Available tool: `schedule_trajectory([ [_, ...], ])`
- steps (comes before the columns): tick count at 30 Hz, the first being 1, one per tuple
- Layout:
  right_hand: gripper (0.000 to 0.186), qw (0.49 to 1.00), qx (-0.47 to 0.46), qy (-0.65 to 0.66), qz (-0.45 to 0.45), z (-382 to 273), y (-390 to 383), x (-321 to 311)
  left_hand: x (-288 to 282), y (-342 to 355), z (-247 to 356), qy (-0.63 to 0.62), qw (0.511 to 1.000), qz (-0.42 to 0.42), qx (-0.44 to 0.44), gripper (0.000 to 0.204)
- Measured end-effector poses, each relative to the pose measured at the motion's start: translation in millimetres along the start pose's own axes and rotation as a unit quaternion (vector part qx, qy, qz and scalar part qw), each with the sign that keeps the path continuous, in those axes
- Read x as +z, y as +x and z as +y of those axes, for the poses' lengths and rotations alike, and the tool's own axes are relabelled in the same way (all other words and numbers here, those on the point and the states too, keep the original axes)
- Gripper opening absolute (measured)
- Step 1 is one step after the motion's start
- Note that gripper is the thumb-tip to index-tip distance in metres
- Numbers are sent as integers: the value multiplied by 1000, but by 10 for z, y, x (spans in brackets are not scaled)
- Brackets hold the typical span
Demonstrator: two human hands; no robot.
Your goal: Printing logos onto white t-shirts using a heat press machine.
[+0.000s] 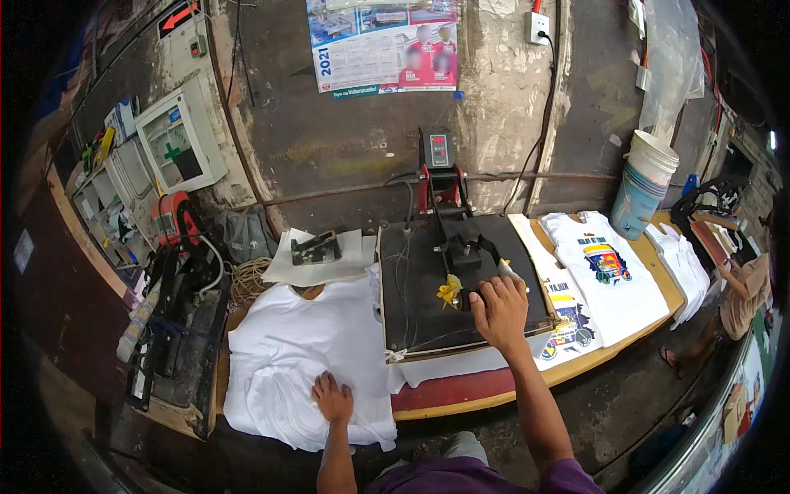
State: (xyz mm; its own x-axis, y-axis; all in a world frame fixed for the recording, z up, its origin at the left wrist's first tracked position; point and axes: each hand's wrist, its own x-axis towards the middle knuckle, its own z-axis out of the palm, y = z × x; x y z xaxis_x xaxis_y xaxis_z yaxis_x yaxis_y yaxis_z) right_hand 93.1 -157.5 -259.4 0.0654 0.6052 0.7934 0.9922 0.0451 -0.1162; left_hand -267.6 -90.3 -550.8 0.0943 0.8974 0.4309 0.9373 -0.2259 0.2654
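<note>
A black heat press stands at the middle of the table, its upper plate lowered. White fabric sticks out below its front edge. My right hand is closed round the end of the press handle, where yellow cloth is tied. My left hand lies with fingers spread on a pile of plain white T-shirts left of the press. Right of the press, a white T-shirt with a colourful vehicle print lies flat, beside a printed white piece partly under its edge.
A second, red-and-black press stands at the far left. Behind the shirts lie coiled rope and a dark tool on white paper. Stacked buckets stand at the back right. Another person is at the far right.
</note>
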Motion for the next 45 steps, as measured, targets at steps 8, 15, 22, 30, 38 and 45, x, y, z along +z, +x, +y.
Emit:
schedule_trajectory([
  [8, 23, 1000, 5, -12, -7, -18, -1, -15, -21, 3, 26, -6, 1000, -6, -4, 51],
  [15, 23, 1000, 13, -3, -10, -37, 7, -33, -26, 2, 5, -6, 1000, -9, -2, 52],
  [22, 23, 1000, 6, -1, -8, -7, 5, -28, -28, 3, 26, -8, 1000, -4, 1, 52],
  [30, 22, 1000, -2, -14, -9, -25, 4, -20, -32, 3, 17, -7, 1000, -2, -2, 51],
  [38, 21, 1000, 1, -14, -5, -22, -2, -37, 2, -6, 13, -1, 1000, 3, -1, 52],
  [45, 21, 1000, -6, -7, 2, -6, 4, -16, 7, -19, 8, -13, 1000, -2, -9, 51],
])
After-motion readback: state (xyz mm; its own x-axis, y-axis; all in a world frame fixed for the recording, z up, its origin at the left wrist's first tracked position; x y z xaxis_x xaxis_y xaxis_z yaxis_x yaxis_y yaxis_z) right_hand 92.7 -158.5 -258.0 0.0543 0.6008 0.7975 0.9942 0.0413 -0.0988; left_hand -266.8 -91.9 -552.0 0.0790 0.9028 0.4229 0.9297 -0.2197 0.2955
